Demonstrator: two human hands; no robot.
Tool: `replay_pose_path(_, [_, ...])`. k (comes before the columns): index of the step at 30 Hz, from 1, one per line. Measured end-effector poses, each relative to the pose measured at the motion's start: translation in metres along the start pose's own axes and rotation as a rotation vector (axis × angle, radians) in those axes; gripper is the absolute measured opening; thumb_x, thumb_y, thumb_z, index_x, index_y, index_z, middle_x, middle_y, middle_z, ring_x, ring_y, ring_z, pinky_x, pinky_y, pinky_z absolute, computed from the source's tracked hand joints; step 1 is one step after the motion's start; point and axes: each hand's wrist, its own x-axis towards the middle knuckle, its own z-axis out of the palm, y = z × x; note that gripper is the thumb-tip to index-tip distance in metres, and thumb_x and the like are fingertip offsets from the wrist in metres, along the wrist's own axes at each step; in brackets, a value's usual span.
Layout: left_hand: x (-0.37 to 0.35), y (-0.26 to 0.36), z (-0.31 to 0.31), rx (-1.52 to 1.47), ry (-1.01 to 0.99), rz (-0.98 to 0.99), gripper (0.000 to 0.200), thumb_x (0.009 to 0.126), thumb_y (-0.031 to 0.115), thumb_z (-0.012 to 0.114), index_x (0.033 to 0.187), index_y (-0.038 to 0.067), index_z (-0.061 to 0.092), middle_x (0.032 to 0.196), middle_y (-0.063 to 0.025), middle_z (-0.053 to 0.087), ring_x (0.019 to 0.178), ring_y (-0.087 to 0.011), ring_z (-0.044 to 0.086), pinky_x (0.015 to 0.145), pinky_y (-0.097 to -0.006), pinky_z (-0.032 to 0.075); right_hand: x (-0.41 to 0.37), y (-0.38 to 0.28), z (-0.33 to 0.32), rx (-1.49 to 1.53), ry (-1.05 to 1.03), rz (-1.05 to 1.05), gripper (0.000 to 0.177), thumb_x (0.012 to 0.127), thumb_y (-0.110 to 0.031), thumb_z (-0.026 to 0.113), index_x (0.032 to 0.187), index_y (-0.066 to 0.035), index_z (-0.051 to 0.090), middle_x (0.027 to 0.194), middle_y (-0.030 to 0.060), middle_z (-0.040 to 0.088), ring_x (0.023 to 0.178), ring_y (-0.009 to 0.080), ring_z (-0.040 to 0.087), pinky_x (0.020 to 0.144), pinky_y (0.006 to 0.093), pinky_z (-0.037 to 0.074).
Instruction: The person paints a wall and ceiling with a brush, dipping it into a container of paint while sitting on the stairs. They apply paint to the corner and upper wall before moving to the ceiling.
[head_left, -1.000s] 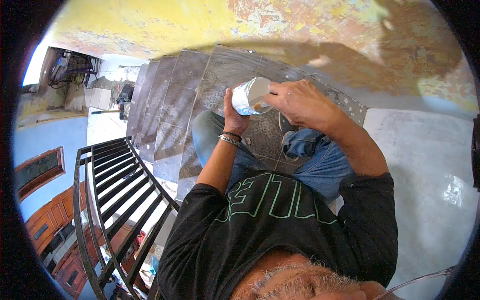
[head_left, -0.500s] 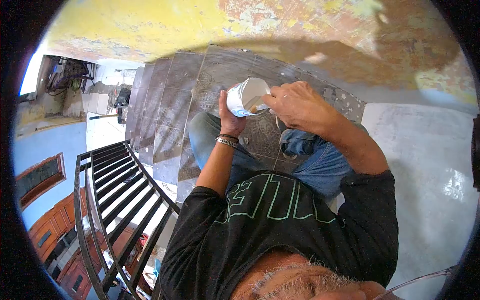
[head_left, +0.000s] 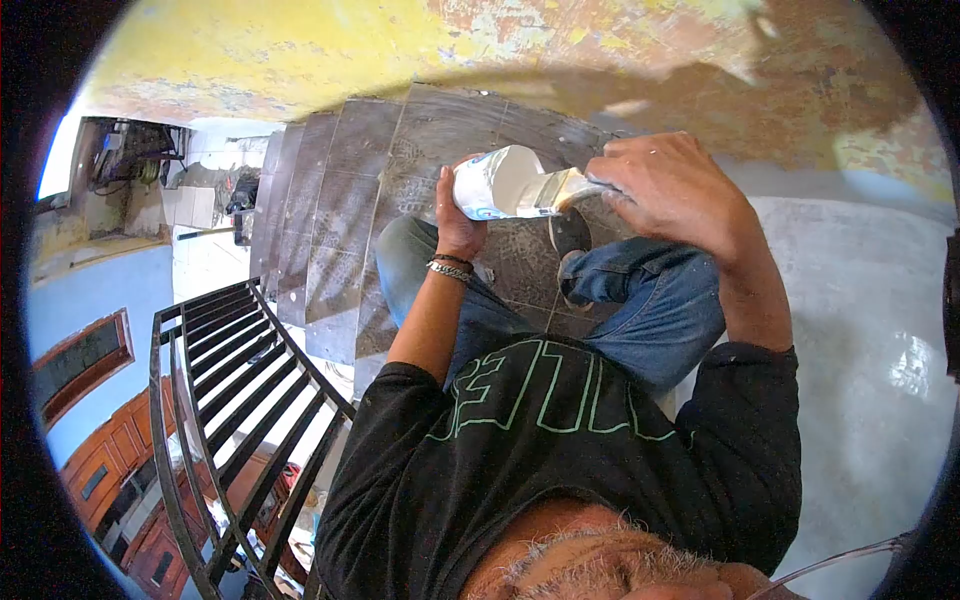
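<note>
My left hand is wrapped round the side of a white plastic tub with blue print, holding it tilted with its mouth to the right. In my right hand is a paintbrush, gripped by the handle. Its pale, flat head lies across the mouth of the tub, at the rim. How much is inside the tub cannot be made out. Both hands are above the tiled floor, in front of my bent knees.
A wall with patchy yellow and brown paint rises ahead. Grey tiled steps descend to the left, beside a black metal railing. A smooth grey surface lies to the right. Wooden doors show at the lower left.
My right hand has moved right and slightly up, drawing the brush partly out of the tub, so its head now shows. The tub has tipped further to the right in my left hand.
</note>
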Motion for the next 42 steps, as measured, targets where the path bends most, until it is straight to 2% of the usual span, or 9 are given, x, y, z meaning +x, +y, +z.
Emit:
replay_pose_path(10, [0.011,-0.008,-0.008,-0.032,-0.024,-0.004,0.052,0.082,0.047,0.039,0.109,0.003,0.048,0.108,-0.0085,0.054,0.101,-0.0224,0.050,0.089,-0.0372,0.036,-0.029,0.047,-0.010,0.222,0.190,-0.132,0.022,0.072,-0.015,0.054,0.090,-0.004,0.058,0.076,0.0117,0.057,0.071,0.0267,0.056,0.063,0.0359,0.043])
replay_pose_path(12, [0.013,-0.009,-0.007,-0.084,0.031,-0.004,0.050,0.084,0.045,0.036,0.105,0.002,0.049,0.103,-0.0113,0.055,0.097,-0.0227,0.052,0.086,-0.0366,0.038,-0.024,0.055,-0.011,0.511,0.003,0.015,0.019,0.077,-0.017,0.052,0.088,-0.002,0.057,0.061,0.0070,0.053,0.057,0.0165,0.053,0.053,0.0290,0.042])
replay_pose_path(16, [0.011,-0.010,0.003,-0.141,-0.030,-0.028,0.051,0.084,0.046,0.037,0.106,0.002,0.048,0.104,-0.0113,0.054,0.097,-0.0230,0.051,0.087,-0.0366,0.038,-0.008,0.072,0.014,0.906,-0.191,0.169,0.025,0.084,-0.026,0.048,0.082,-0.002,0.056,0.058,-0.0029,0.047,0.051,0.0042,0.043,0.045,0.0204,0.035])
replay_pose_path(24, [0.008,-0.016,-0.014,-0.026,0.024,-0.036,0.058,0.081,0.052,0.035,0.115,0.006,0.046,0.113,-0.0082,0.050,0.105,-0.0241,0.047,0.090,-0.0379,0.035,-0.027,0.099,0.056,0.974,-0.188,0.209,0.027,0.084,-0.029,0.048,0.082,-0.003,0.056,0.063,-0.0025,0.049,0.056,0.0051,0.042,0.049,0.0219,0.035])
replay_pose_path(29, [0.006,-0.028,-0.007,-0.114,0.037,-0.107,0.051,0.084,0.046,0.034,0.107,0.002,0.048,0.105,-0.0098,0.054,0.099,-0.0221,0.050,0.087,-0.0351,0.037,-0.038,0.087,0.058,1.060,-0.150,0.251,0.029,0.084,-0.031,0.048,0.082,-0.003,0.056,0.064,-0.0003,0.052,0.057,0.0089,0.046,0.051,0.0251,0.038])
replay_pose_path(32, [0.002,-0.026,0.001,-0.111,0.050,-0.140,0.051,0.085,0.046,0.032,0.108,0.003,0.048,0.106,-0.0097,0.053,0.099,-0.0223,0.050,0.087,-0.0352,0.037,-0.043,0.087,0.067,0.904,-0.093,0.109,0.028,0.084,-0.030,0.048,0.083,-0.003,0.056,0.065,0.0019,0.053,0.058,0.0100,0.048,0.053,0.0264,0.039])
replay_pose_path(38, [0.002,-0.028,0.004,-0.106,0.044,-0.186,0.051,0.085,0.046,0.031,0.109,0.005,0.048,0.106,-0.0088,0.053,0.099,-0.0227,0.049,0.087,-0.0354,0.037,-0.060,0.082,0.054,1.023,-0.136,0.349,0.028,0.084,-0.029,0.047,0.084,-0.002,0.055,0.066,0.0034,0.053,0.061,0.0111,0.048,0.057,0.0271,0.039])
replay_pose_path(40, [0.003,-0.030,0.004,-0.120,0.042,-0.230,0.051,0.085,0.047,0.031,0.109,0.005,0.048,0.106,-0.0085,0.054,0.100,-0.0226,0.049,0.087,-0.0353,0.037,-0.056,0.085,0.069,0.955,-0.066,0.165,0.030,0.083,-0.030,0.049,0.089,-0.001,0.056,0.066,0.0022,0.053,0.062,0.0082,0.047,0.056,0.0246,0.039])
replay_pose_path(42, [0.004,-0.031,0.005,-0.135,0.040,-0.254,0.052,0.084,0.047,0.031,0.109,0.005,0.047,0.106,-0.0086,0.054,0.100,-0.0227,0.049,0.087,-0.0356,0.037,-0.059,0.086,0.066,0.989,-0.087,0.207,0.031,0.083,-0.031,0.049,0.088,-0.001,0.056,0.067,0.0020,0.053,0.063,0.0081,0.047,0.057,0.0245,0.039])
